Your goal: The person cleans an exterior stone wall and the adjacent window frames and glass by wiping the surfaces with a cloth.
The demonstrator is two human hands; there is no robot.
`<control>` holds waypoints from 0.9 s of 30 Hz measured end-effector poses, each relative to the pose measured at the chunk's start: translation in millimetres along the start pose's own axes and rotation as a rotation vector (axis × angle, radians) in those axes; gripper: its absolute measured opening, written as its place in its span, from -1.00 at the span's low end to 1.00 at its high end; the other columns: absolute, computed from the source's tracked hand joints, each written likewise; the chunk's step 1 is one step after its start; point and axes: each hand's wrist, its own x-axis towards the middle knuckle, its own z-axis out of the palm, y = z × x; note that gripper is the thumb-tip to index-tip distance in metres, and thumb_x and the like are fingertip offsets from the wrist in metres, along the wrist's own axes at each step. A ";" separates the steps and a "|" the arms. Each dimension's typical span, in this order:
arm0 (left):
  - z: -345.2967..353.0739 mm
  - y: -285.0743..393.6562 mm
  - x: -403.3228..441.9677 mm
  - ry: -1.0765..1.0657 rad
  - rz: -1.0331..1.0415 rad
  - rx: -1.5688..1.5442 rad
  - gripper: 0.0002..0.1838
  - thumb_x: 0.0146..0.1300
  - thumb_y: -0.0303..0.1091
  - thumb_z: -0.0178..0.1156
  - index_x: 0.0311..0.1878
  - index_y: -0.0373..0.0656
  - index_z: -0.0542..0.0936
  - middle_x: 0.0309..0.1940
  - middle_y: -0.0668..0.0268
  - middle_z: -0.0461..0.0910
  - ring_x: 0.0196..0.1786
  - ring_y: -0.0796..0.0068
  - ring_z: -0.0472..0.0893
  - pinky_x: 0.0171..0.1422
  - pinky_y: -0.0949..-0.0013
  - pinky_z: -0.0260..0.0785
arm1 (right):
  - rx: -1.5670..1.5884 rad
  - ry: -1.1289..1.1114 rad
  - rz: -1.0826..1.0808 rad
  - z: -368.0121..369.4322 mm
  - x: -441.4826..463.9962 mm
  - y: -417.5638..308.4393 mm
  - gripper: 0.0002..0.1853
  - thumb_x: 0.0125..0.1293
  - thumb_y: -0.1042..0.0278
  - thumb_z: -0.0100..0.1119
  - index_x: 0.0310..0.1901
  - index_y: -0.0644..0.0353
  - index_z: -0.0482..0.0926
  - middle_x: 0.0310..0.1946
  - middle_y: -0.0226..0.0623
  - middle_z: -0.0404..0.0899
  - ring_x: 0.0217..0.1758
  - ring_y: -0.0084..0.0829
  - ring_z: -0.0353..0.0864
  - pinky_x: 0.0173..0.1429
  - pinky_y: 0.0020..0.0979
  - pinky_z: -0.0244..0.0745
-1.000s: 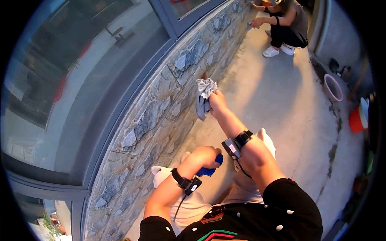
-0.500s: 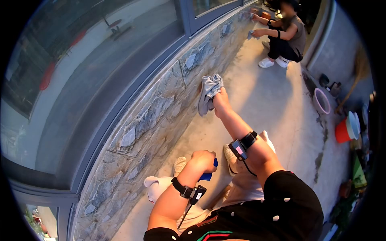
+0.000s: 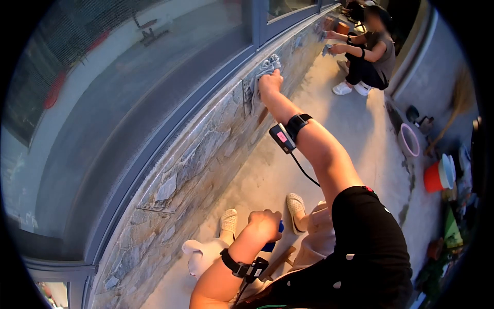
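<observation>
A grey cloth [image 3: 267, 66] is bunched in my right hand [image 3: 271, 83], at the stretched-out end of my arm. The hand presses it against the upper part of the stone-faced wall [image 3: 198, 154], just under the window ledge. Close to my knees, my left hand [image 3: 265, 224] is closed around a blue thing [image 3: 269, 247]. Most of that blue thing is hidden by the hand, so its kind cannot be made out.
Farther along the wall a person [image 3: 378, 54] squats, with a greyish cloth [image 3: 327, 50] in hand. A large window [image 3: 154, 103] rises above the wall. To the right stand a pink-rimmed basin [image 3: 409, 139], a red bucket [image 3: 435, 177] and a broom [image 3: 447, 121].
My right hand has moved up and away from me along the wall with the grey cloth, which now sits nearer the ledge. My left hand, still around the blue thing, has shifted slightly lower in view.
</observation>
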 end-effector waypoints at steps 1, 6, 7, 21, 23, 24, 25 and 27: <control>0.0 -2.7 -4.6 0.013 -0.011 -0.001 -0.53 0.05 -0.07 0.35 0.01 -0.06 0.58 -0.12 0.20 0.66 0.00 0.24 0.68 0.02 0.10 0.56 | 0.029 -0.008 0.054 4.2 20.4 -3.2 -0.60 0.33 0.45 -0.06 0.19 0.14 0.52 0.10 -0.11 0.59 0.12 -0.12 0.59 0.11 -0.24 0.49; -2.8 -26.1 -22.4 0.064 -0.020 -0.126 -0.54 0.02 -0.12 0.33 -0.01 -0.10 0.53 -0.18 0.06 0.64 -0.11 0.04 0.68 -0.01 0.04 0.52 | 0.088 -0.110 0.077 5.9 131.9 7.0 -0.52 0.23 0.53 -0.09 0.21 0.15 0.51 0.02 -0.12 0.65 0.03 -0.22 0.65 0.04 -0.24 0.50; -3.7 -28.1 -24.2 0.070 -0.029 -0.120 -0.54 0.03 -0.13 0.32 -0.01 -0.11 0.54 -0.19 0.06 0.64 -0.12 0.04 0.68 -0.02 0.03 0.52 | 0.083 -0.118 0.078 12.4 128.9 9.8 -0.52 0.23 0.53 -0.09 0.21 0.15 0.51 0.02 -0.12 0.65 0.03 -0.22 0.65 0.04 -0.24 0.50; 6.0 -12.7 -8.4 -0.010 -0.023 -0.077 -0.54 0.00 -0.12 0.33 -0.02 -0.12 0.59 -0.17 0.05 0.65 -0.08 0.01 0.67 0.01 -0.01 0.51 | 0.560 -0.313 -0.796 -17.4 -120.2 66.8 -0.66 0.42 0.54 0.04 0.19 0.20 0.52 0.23 -0.09 0.31 0.23 -0.24 0.41 0.34 -0.33 0.33; 6.6 -14.2 -8.3 0.025 -0.042 -0.077 -0.54 0.01 -0.13 0.33 -0.02 -0.13 0.59 -0.16 0.05 0.65 -0.07 0.01 0.67 0.00 0.00 0.51 | 0.388 -0.260 -0.788 -19.5 -96.1 70.3 -0.65 0.40 0.51 0.07 0.20 0.19 0.51 0.22 -0.10 0.33 0.25 -0.24 0.40 0.33 -0.31 0.34; 7.8 -14.8 -9.1 0.021 -0.046 -0.080 -0.54 0.01 -0.13 0.33 -0.02 -0.13 0.59 -0.16 0.05 0.65 -0.07 0.01 0.67 0.00 0.00 0.51 | 0.210 -0.208 -0.774 -18.0 -80.4 73.8 -0.63 0.38 0.47 0.09 0.21 0.18 0.51 0.21 -0.12 0.35 0.26 -0.24 0.39 0.33 -0.29 0.36; 7.9 -15.5 -9.6 0.027 -0.049 -0.072 -0.54 0.00 -0.13 0.34 -0.02 -0.13 0.59 -0.16 0.05 0.65 -0.07 0.01 0.67 0.00 0.01 0.52 | 0.229 -0.205 -0.570 -16.3 -67.8 65.2 -0.59 0.34 0.49 0.05 0.23 0.16 0.50 0.18 -0.07 0.36 0.21 -0.14 0.41 0.35 -0.26 0.33; 6.7 -15.9 -11.5 0.026 -0.051 -0.074 -0.54 0.00 -0.13 0.34 -0.03 -0.14 0.59 -0.17 0.05 0.65 -0.07 0.01 0.67 -0.01 0.01 0.52 | 0.208 -0.216 -0.208 -6.0 -24.4 56.5 -0.56 0.33 0.44 -0.02 0.26 0.11 0.48 0.17 -0.03 0.41 0.20 -0.06 0.45 0.36 -0.23 0.33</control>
